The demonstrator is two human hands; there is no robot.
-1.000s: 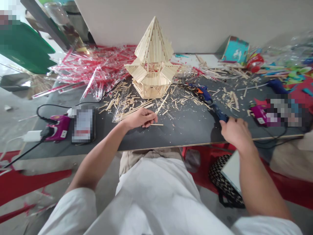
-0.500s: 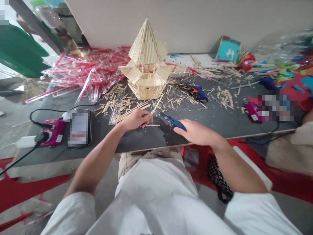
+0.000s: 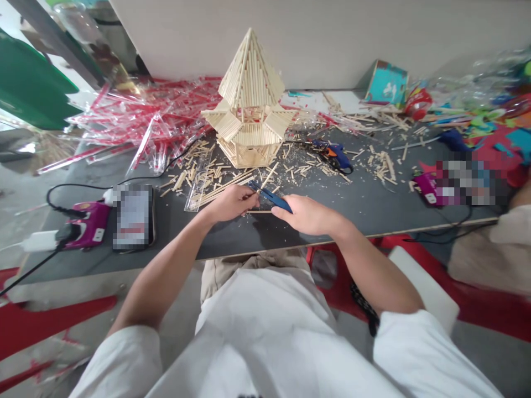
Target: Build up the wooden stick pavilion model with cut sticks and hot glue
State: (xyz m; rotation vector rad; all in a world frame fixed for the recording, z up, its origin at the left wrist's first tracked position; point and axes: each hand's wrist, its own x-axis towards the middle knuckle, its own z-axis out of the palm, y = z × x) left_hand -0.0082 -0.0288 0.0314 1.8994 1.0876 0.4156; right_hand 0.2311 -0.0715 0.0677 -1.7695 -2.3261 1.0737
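Note:
My left hand is closed on a thin wooden stick, whose free end slants up and to the right. Wrapped round the handles of blue pliers is my right hand. The jaws of the pliers meet the stick close to my left fingertips; whether they bite on it I cannot tell. Behind both hands stands a tower-like model made of sticks, with a pointed roof. Several loose sticks lie beside my left hand, partly over a clear plastic piece.
A phone and a purple power strip lie at the left. Red-edged clear wrappers are heaped at the back left. A blue glue gun rests among stick offcuts right of the model. Another purple power strip is at the right.
My right hand has moved left with the pliers, bringing their jaws from beside the stick onto it near my left fingers. My left hand has stayed nearly still.

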